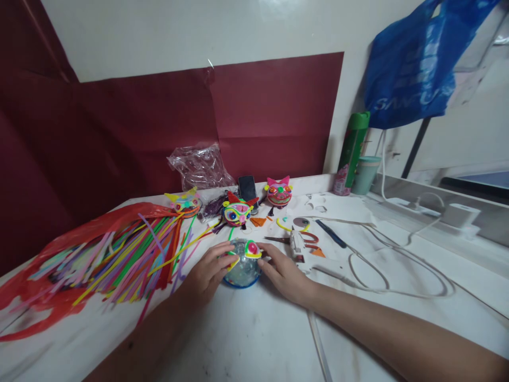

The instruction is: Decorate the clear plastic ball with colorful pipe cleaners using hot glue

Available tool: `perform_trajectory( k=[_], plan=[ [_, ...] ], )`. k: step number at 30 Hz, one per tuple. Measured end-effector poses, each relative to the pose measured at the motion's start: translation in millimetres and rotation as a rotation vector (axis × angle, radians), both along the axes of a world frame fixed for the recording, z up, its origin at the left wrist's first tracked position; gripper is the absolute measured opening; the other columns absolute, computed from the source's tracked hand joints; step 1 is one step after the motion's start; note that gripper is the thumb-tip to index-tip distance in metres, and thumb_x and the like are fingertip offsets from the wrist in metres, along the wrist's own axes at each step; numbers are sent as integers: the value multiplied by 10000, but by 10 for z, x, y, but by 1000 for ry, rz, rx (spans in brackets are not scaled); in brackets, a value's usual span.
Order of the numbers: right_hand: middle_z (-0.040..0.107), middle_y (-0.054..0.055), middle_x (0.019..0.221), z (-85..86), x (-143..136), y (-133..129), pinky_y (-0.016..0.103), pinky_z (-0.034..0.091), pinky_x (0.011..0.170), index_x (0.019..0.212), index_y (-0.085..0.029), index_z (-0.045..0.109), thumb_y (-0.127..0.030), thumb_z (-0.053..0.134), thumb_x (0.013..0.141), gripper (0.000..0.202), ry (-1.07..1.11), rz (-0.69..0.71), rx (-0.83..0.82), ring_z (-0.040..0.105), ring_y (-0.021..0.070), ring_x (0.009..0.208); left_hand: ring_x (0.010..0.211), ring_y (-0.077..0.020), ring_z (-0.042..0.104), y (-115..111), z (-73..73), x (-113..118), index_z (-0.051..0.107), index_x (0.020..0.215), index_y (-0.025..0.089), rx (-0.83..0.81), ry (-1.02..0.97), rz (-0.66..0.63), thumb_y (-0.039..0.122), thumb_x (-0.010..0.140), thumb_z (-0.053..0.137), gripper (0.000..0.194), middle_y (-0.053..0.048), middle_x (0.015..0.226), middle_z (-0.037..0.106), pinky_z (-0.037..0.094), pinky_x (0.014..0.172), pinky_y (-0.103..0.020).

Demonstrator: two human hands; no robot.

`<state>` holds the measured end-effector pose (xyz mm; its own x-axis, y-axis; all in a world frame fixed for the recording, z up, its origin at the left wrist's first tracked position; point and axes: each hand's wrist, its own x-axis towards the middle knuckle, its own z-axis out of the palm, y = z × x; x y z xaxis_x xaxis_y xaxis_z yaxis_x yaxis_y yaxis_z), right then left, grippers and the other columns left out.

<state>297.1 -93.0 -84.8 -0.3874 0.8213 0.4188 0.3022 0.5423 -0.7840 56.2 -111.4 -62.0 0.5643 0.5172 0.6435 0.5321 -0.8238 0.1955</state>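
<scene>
A clear, round ball (241, 275) with a blue lower rim sits on the table between my hands. On its upper right lies an eye-shaped piece (253, 249) in green, white and yellow with a red centre. A similar piece on the left is partly hidden under my fingers. My left hand (210, 269) is closed against the ball's left side, its fingertips over that piece. My right hand (283, 271) grips from the right, fingertips at the edge of the right eye piece. Just beyond stands a finished-looking lion head (237, 213) of coloured pipe cleaners.
Many coloured pipe cleaners (127, 260) lie on a red plastic bag (63, 249) at left. A white glue gun (298, 245), scissors (312, 239) and looping cables (392, 286) are at right. Behind are a pink lion head (279, 192), a phone (247, 188) and clear wrapping (201, 167).
</scene>
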Motion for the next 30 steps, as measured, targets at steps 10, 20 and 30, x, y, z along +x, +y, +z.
perform_trajectory(
  k=[10, 20, 30],
  plan=[
    [584, 126, 1231, -46, -4, -4, 396, 499, 859, 1332, -165, 425, -313, 465, 911, 448, -15, -34, -33, 605, 208, 907, 1248, -214, 497, -15, 13, 15, 577, 1217, 226, -6, 2, 23, 131, 941, 421, 331, -93, 1300, 549, 433, 1056, -389],
    [584, 123, 1224, -32, -2, -14, 403, 487, 885, 1305, -167, 453, -308, 471, 904, 426, -27, -41, -28, 600, 215, 935, 1260, -209, 482, -22, 24, 17, 570, 1214, 214, -4, 18, 18, 115, 943, 408, 331, -96, 1307, 535, 420, 1069, -388],
    [588, 120, 1207, -29, -8, -4, 390, 496, 872, 1301, -172, 458, -295, 474, 905, 415, -10, -31, -9, 602, 208, 920, 1245, -216, 510, 5, 24, 19, 553, 1222, 214, 32, 7, -2, 132, 936, 424, 325, -102, 1286, 571, 453, 1037, -397]
  ],
)
